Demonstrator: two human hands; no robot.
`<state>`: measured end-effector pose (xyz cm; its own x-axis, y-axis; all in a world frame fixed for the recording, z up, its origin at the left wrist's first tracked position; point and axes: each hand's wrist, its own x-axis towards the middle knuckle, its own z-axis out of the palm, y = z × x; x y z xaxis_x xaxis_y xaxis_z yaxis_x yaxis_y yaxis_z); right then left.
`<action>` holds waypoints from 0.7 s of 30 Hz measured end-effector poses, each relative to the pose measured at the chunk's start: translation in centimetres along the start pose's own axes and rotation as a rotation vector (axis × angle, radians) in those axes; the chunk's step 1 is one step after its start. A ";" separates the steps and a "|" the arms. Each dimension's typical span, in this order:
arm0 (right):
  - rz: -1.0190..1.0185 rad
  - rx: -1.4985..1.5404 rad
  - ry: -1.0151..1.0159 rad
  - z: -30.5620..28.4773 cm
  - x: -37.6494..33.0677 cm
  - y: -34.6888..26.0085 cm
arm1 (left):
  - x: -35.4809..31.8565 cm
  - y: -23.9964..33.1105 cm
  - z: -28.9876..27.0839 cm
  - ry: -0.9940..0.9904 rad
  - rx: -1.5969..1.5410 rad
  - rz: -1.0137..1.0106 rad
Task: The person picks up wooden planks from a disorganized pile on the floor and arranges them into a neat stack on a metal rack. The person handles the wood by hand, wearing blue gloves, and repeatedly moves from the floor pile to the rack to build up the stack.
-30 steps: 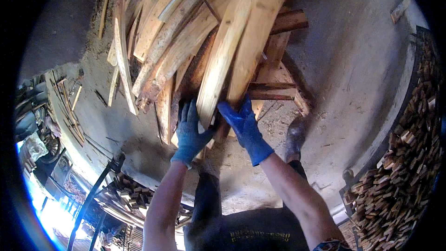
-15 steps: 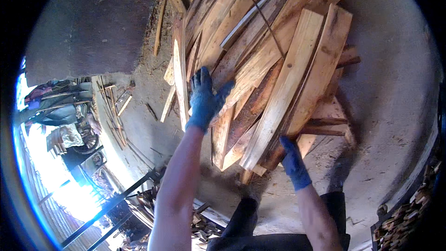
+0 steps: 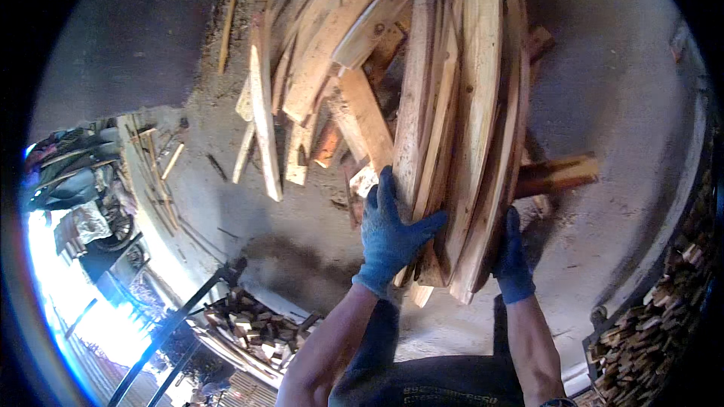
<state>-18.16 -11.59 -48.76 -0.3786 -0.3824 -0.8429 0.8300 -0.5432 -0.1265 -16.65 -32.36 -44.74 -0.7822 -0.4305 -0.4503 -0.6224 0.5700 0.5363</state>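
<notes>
In blue work gloves, my two hands press a bundle of long wooden boards [image 3: 477,98] between them at its near end. My left hand [image 3: 394,234] lies against the bundle's left side, thumb across the top and fingers pointing away along the edge. On the opposite side, my right hand [image 3: 514,260] cups the outermost board; part of its fingers is hidden. The boards stand closely side by side, several on edge. Left of them, more loose planks [image 3: 324,38] lie in a heap. A short reddish piece of wood [image 3: 559,175] sticks out to the right from under the bundle.
A dark flat sheet [image 3: 121,38] covers the far left floor. Thin offcuts [image 3: 154,173] lie at the left. Stacked cut wood [image 3: 256,324] sits near a dark metal bar [image 3: 170,332] at the lower left, with another stack [image 3: 652,347] at the lower right.
My left hand has moved right, to the bundle's side. Several boards have been drawn together and turned more upright, apart from the heap. My right hand has shifted slightly right along with them.
</notes>
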 end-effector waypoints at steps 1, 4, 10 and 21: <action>-0.008 -0.066 0.130 -0.4 0.0 -0.1 | -0.4 0.0 0.8 0.027 -0.027 0.021; -0.103 -0.238 0.103 -1.0 1.7 1.6 | 0.9 -1.8 1.3 -0.014 -0.068 -0.058; -0.185 -0.300 -0.072 -1.9 7.0 4.7 | 8.2 -6.2 -1.8 -0.205 -0.263 0.246; -0.080 -0.176 0.025 0.5 -5.3 -2.5 | -0.5 1.7 -1.6 -0.368 -0.699 -0.204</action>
<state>-18.41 -8.59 -43.74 -0.4375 -0.3237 -0.8389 0.8576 -0.4307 -0.2811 -17.32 -32.28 -42.42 -0.6689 -0.1517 -0.7277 -0.7191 -0.1159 0.6851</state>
